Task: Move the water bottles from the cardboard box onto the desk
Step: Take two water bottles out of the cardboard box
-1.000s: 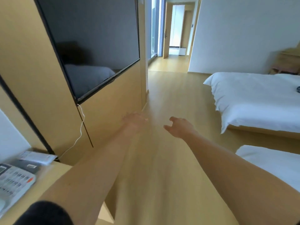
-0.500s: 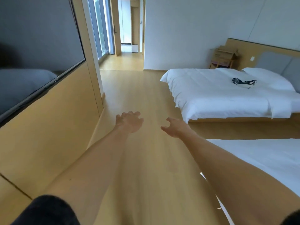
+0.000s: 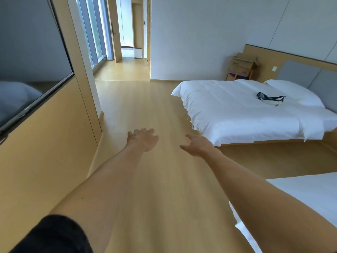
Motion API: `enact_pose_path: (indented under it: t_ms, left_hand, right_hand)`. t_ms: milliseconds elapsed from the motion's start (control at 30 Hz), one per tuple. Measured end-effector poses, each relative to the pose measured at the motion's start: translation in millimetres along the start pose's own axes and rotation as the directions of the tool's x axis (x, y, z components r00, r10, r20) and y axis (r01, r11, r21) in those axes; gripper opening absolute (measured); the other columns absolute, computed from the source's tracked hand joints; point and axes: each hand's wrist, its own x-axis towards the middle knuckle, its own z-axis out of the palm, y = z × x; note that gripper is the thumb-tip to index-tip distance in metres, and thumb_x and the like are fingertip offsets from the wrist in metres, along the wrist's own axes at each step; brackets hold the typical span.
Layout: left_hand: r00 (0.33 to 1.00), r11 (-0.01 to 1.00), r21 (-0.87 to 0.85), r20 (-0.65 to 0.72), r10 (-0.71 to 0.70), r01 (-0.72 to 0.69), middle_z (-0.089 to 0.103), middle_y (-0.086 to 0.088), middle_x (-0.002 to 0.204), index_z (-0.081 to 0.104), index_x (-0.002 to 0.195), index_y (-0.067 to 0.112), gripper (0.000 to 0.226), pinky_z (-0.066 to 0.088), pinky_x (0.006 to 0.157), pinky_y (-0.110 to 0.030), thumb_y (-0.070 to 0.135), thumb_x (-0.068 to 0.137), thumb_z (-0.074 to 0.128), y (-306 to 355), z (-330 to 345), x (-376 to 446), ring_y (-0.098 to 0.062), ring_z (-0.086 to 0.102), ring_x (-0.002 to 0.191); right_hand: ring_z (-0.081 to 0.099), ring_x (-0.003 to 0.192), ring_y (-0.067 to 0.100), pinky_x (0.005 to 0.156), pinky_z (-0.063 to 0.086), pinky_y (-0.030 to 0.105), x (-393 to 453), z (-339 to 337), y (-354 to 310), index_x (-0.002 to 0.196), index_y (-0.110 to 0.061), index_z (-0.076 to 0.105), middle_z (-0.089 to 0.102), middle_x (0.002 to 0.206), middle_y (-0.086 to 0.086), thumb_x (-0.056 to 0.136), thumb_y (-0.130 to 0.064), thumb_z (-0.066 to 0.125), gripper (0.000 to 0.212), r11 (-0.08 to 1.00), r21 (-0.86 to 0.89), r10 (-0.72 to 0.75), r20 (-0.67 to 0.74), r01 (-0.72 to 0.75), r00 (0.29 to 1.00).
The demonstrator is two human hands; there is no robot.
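A cardboard box [image 3: 243, 63] with open flaps sits on a small wooden stand in the far right corner, beside the bed's headboard. No water bottles show from here, and the desk is out of view. My left hand [image 3: 143, 138] and my right hand [image 3: 197, 147] are stretched out in front of me above the wooden floor, both empty with fingers apart. The box is far beyond both hands.
A white bed [image 3: 255, 110] with a dark strap-like item [image 3: 270, 98] on it stands to the right. A second white bed [image 3: 300, 198] fills the near right. A wall-mounted TV [image 3: 27, 70] on a wooden panel lines the left. A hallway [image 3: 127, 52] opens ahead.
The view has swung right: the desk with the phone has left the frame, and the far bed, headboard and cardboard box have come into sight. Both hands stay stretched out and empty.
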Motion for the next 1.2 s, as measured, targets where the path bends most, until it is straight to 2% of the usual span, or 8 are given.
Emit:
enact_pose_path:
  t_ms: [200,367,633,833,1067,1200]
  left_hand:
    - [1.000,1.000,0.023,-0.001,0.012,-0.012,0.036,-0.008,0.156,0.029,0.155,0.031,0.054,0.029,0.110,-0.045,0.047,0.104,0.023,10,-8,96,-0.032,0.038,0.139]
    - [1.000,0.998,0.058,-0.008,0.004,-0.004,0.039,-0.007,0.153,0.034,0.152,0.031,0.050,0.029,0.110,-0.044,0.043,0.104,0.025,17,-21,193,-0.031,0.039,0.138]
    - [0.997,0.995,0.064,-0.006,-0.081,0.081,0.040,-0.008,0.153,0.036,0.152,0.031,0.050,0.028,0.109,-0.044,0.042,0.104,0.026,28,-71,369,-0.031,0.038,0.138]
    - [0.996,0.994,0.074,0.033,-0.084,0.081,0.044,-0.007,0.152,0.042,0.149,0.027,0.050,0.029,0.109,-0.044,0.043,0.104,0.027,40,-90,478,-0.029,0.040,0.138]
    - [0.998,0.996,0.064,0.031,-0.062,0.060,0.044,-0.008,0.152,0.040,0.151,0.026,0.051,0.029,0.110,-0.045,0.043,0.104,0.027,38,-101,594,-0.030,0.041,0.138]
    - [0.999,0.998,0.035,-0.014,-0.042,0.042,0.043,-0.007,0.152,0.040,0.150,0.028,0.049,0.029,0.110,-0.043,0.039,0.104,0.030,32,-109,672,-0.029,0.040,0.138]
  right_hand:
    - [0.043,0.139,0.025,0.106,0.044,0.043,98,-1,3,0.154,-0.030,0.031,0.043,0.153,0.003,0.096,-0.058,0.050,0.067,1.000,0.007,0.000,0.002,0.000,1.000]
    - [0.048,0.134,0.025,0.103,0.046,0.038,203,-12,9,0.154,-0.029,0.032,0.051,0.146,0.003,0.094,-0.046,0.057,0.067,1.000,0.028,-0.005,0.027,0.004,1.000]
    - [0.050,0.132,0.026,0.105,0.046,0.039,394,-68,10,0.153,-0.026,0.034,0.052,0.145,0.005,0.094,-0.043,0.057,0.065,0.996,0.066,-0.068,0.055,0.064,0.996]
    - [0.051,0.130,0.025,0.104,0.046,0.038,506,-94,8,0.151,-0.025,0.038,0.054,0.143,0.005,0.093,-0.038,0.058,0.063,0.996,0.040,-0.088,0.070,0.085,0.994]
    - [0.044,0.138,0.028,0.107,0.042,0.041,621,-99,-1,0.153,-0.027,0.033,0.047,0.151,0.005,0.098,-0.056,0.048,0.064,0.996,0.048,-0.072,0.054,0.070,0.996]
    - [0.045,0.137,0.027,0.106,0.043,0.042,692,-110,-11,0.154,-0.029,0.031,0.047,0.151,0.004,0.099,-0.058,0.043,0.063,0.998,0.048,-0.042,0.033,0.040,0.999]
